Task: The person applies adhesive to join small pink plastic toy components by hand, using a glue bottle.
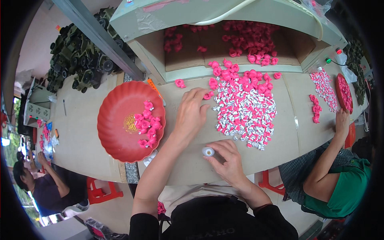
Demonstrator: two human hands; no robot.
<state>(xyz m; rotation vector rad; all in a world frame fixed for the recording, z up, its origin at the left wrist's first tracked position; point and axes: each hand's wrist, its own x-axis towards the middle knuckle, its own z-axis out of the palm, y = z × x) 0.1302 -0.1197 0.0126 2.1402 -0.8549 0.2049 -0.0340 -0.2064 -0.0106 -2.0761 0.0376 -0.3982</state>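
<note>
My left hand (191,111) reaches over the table with thumb and fingers apart. Its fingertips are at a small pink plastic figure part (208,95); whether they touch it I cannot tell. Closer to me, my right hand (228,161) grips a small white bottle (208,151), its round end facing up. Beyond my hands spreads a pile of small pink-and-white pieces (246,116), with larger rounded pink parts (252,80) along its far side. Left of my left arm stands a scalloped red bowl (114,108) holding several pink parts (150,126).
A grey box-like cabinet (160,72) with more pink parts inside stands at the back. An orange-handled tool (155,88) lies beside the bowl. At right, a co-worker (340,188) in green reaches to a red tray (340,94). Dark green toy vehicles (84,56) are heaped far left.
</note>
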